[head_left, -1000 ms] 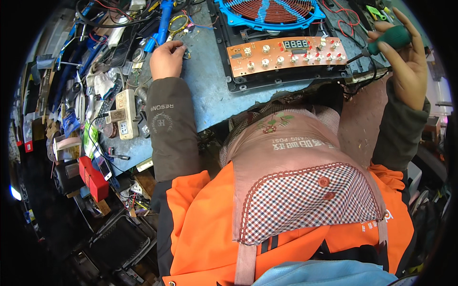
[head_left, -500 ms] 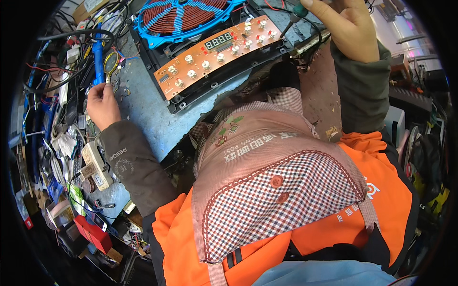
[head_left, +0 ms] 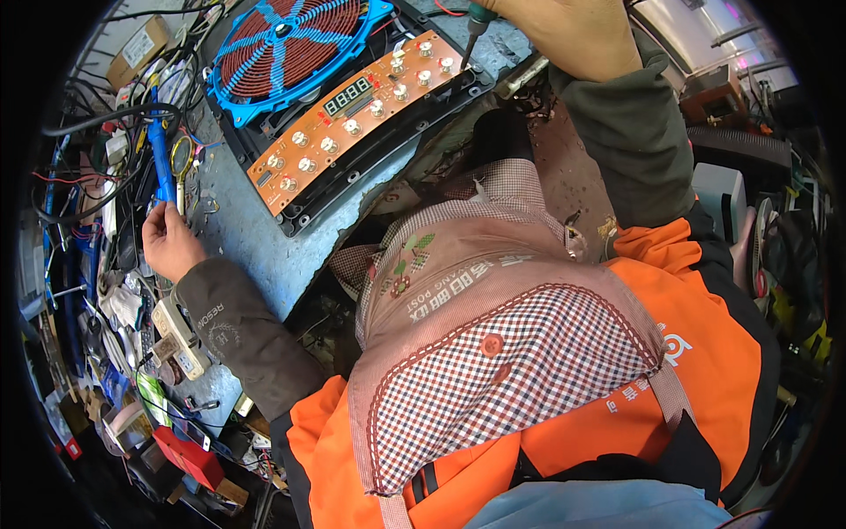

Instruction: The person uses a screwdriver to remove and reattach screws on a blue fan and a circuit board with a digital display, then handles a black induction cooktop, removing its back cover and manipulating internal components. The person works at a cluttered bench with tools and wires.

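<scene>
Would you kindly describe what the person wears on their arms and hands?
Both hands, left hand and right hand, are bare, with no gloves. Each forearm is covered by a dark olive-brown oversleeve with a pale round emblem and lettering near the left cuff. Above the oversleeves, bright orange jacket sleeves show.

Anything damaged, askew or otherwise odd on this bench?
The induction cooker lies opened up, its top cover off: the copper coil in its blue frame and the orange control board are bare. It sits skewed to the bench edge. Loose wires and parts crowd the left side by the left hand.
</scene>
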A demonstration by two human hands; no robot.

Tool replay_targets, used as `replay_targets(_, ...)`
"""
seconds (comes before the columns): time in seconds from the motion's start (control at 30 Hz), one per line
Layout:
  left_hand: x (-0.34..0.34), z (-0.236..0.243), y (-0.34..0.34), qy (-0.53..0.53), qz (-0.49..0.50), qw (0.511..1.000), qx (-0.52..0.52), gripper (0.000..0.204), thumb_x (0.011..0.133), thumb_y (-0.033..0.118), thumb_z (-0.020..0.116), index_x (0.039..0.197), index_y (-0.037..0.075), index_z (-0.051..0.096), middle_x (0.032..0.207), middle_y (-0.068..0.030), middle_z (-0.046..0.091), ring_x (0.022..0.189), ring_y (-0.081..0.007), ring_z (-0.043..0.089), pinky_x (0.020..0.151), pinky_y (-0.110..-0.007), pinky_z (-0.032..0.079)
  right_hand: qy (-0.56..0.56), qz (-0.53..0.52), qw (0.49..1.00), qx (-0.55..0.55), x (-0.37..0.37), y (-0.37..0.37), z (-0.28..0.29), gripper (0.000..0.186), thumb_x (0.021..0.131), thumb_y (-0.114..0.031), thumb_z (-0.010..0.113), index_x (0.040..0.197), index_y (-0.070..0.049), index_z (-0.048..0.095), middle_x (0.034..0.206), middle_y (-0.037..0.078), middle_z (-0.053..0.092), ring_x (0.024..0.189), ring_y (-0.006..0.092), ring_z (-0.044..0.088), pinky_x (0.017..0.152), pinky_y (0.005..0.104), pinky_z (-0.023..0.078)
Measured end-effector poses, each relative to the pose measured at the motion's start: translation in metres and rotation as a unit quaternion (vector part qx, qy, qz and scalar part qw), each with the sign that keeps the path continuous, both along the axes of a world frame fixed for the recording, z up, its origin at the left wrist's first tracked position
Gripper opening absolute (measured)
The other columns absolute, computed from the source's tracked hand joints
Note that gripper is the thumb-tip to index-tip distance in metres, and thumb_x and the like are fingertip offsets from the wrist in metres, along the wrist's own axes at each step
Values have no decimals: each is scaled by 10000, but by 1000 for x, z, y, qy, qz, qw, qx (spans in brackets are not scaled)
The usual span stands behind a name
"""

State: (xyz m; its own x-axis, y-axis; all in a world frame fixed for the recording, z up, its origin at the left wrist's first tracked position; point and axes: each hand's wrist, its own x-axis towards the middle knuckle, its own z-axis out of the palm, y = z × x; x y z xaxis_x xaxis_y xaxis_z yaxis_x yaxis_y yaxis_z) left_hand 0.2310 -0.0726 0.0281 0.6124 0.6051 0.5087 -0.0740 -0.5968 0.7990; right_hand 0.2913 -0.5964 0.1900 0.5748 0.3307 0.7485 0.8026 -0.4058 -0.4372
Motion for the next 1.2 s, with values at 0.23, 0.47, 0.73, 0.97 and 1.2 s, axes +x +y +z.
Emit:
replay_targets(0.23,-5,0,-2,-34,4,999,-39,194,938,96,759,1064,-49,736,915,-59,727,776,-106,646,693,-241,515,-10,-15,1000,-3,5,-5,-8,748,851,45,706,1532,-123,448,1265,113,625,1014,186,665,876,316,545)
replay_targets(0.47,-7,7,-12,-79,21,993,-84,165,938,82,759,1050,-37,736,911,-53,725,779,-109,650,690,-232,513,-2,51,999,0,2,-11,1,740,840,70,685,1521,-108,457,1244,101,622,995,176,657,841,327,559)
replay_targets(0.73,-28,35,-46,-128,73,988,-36,140,936,75,755,1033,-22,724,904,-60,725,789,-113,657,683,-237,511,40,91,993,61,-12,-3,5,754,842,47,694,1538,-96,444,1303,198,648,1108,240,692,904,303,576)
replay_targets(0.97,-62,81,-161,-156,-16,987,-40,153,948,0,738,1091,-30,692,954,-91,726,832,-143,683,743,-248,548,-53,112,991,43,8,3,-15,839,835,94,646,1601,-96,361,1494,196,539,1270,287,611,1058,355,499)
replay_targets(1.2,-68,66,-280,-74,-292,954,9,236,907,-67,733,1137,-17,722,1009,-110,740,904,-167,699,814,-284,550,43,255,940,221,-20,20,-5,946,864,164,670,1653,-95,219,1190,79,574,1089,159,632,908,285,565)
